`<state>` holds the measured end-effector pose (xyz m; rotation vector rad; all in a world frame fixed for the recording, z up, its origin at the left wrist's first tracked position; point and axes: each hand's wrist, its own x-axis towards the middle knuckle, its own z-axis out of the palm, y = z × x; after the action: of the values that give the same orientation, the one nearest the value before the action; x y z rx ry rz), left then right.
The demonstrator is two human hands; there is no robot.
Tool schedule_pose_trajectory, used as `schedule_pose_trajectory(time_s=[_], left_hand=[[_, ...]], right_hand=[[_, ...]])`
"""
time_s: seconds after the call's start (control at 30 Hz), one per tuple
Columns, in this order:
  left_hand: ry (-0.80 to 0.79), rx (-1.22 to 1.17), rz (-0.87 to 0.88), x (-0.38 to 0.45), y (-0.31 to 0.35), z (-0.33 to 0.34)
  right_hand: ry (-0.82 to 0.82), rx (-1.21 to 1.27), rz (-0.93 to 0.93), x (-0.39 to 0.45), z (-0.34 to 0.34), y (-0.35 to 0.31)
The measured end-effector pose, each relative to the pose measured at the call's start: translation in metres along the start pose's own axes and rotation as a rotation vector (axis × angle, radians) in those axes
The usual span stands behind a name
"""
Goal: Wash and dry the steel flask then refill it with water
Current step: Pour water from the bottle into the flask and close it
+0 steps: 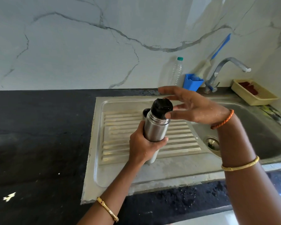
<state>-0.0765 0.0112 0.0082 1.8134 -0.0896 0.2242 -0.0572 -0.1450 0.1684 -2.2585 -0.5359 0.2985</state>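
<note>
Countertop (pixel 39 143): black stone, running left of the sink unit, broad and bare on that side; water droplets along the front edge.
Sink unit (pixel 136 174): steel, ribbed drainboard on the left, basin (pixel 266 137) with drain on the right; raised rim all round.
Right hand (pixel 196 108): raised beside the flask's top, fingers spread and straight, thumb tip touching the black stopper, holding nothing; wet.
Left hand (pixel 141 146): wrapped around the flask's lower body, fingers curled tight on the steel.
Steel flask (pixel 154 129): held above the drainboard, tilted slightly, black stopper (pixel 161 108) seated in its neck.
Steel cup (pixel 145 113): on the drainboard, just behind the flask, mostly hidden.
Back edge: plastic bottle (pixel 175 73), blue holder (pixel 192 82), tap (pixel 221 70), yellow tray (pixel 253 93) crowded along the wall.
</note>
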Motion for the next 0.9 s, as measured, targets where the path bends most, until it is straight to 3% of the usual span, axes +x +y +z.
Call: schedule_pose_trajectory(time_s=[0.13,0.33,0.5,0.57,0.7,0.77,0.9], left_hand=[[-0.002,0.001,-0.006,-0.002,-0.001,0.002],[0.004,0.003,-0.045,-0.002,-0.001,0.002],[0.015,-0.013,-0.063,-0.002,-0.004,-0.002],[0.004,-0.004,-0.048,-0.003,-0.005,-0.001],[-0.001,0.029,-0.023,-0.003,-0.008,-0.001],[-0.021,0.061,-0.025,-0.001,-0.008,-0.003],[-0.072,0.07,-0.025,0.001,-0.007,-0.008]], right_hand=[[-0.019,0.031,-0.064,0.003,0.005,0.008],[0.377,-0.265,0.08,0.004,0.025,0.004],[0.132,0.01,-0.015,0.007,0.032,0.009],[0.112,0.031,-0.091,0.008,0.029,0.011],[0.417,-0.177,0.046,0.011,0.037,0.002],[0.484,-0.241,0.073,0.015,0.047,0.0],[0.228,0.09,0.022,0.015,0.052,0.004]])
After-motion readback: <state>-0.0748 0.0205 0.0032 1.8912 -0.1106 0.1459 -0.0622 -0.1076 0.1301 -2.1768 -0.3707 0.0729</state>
